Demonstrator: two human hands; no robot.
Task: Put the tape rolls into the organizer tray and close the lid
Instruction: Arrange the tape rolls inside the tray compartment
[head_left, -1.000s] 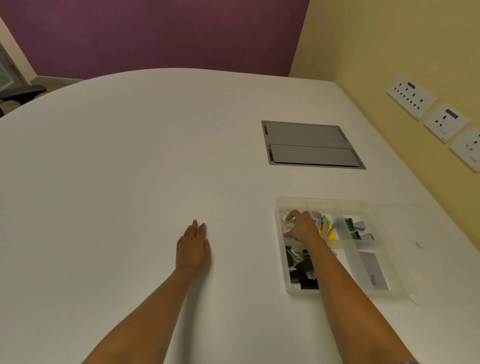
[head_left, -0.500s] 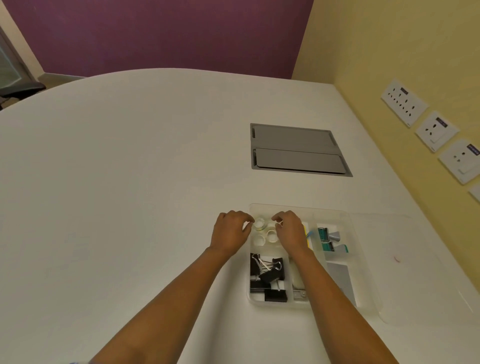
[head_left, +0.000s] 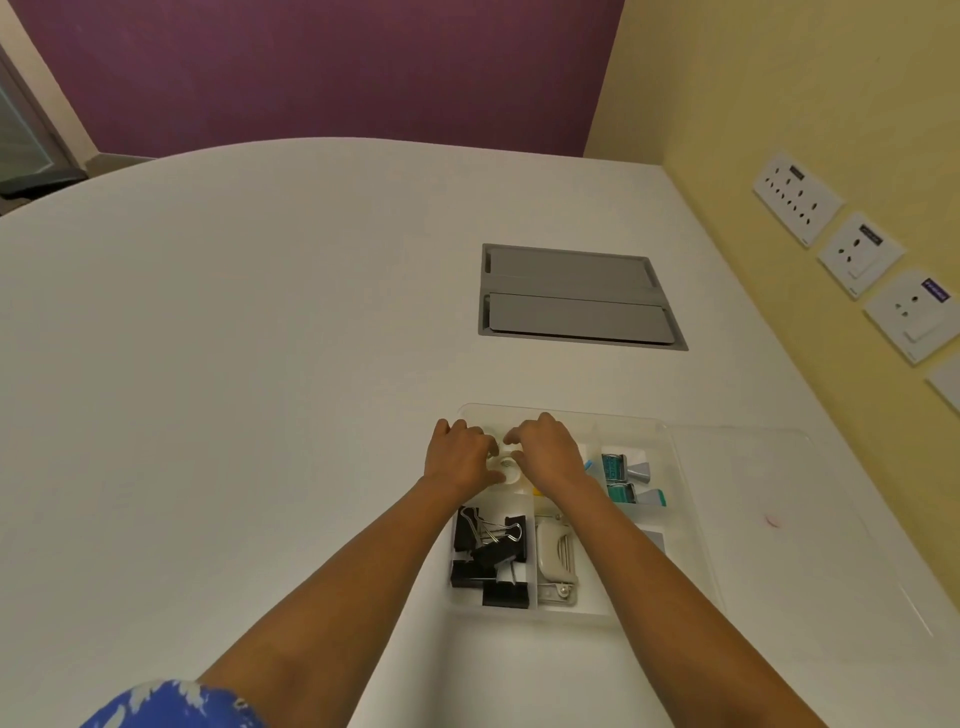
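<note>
Both hands curl over the tape rolls (head_left: 506, 467) in the far-left compartment of the clear organizer tray (head_left: 680, 499): left hand (head_left: 460, 460) and right hand (head_left: 550, 454) have fingers bent down onto the small white rolls, though whether either actually pinches one cannot be told. Binder clips (head_left: 488, 556) fill the near-left compartment; a stapler (head_left: 556, 556) lies just right of them. The transparent lid (head_left: 810, 519) lies open flat, right of the tray. Step judged: seating the rolls. Next: release, then swing the lid over.
</note>
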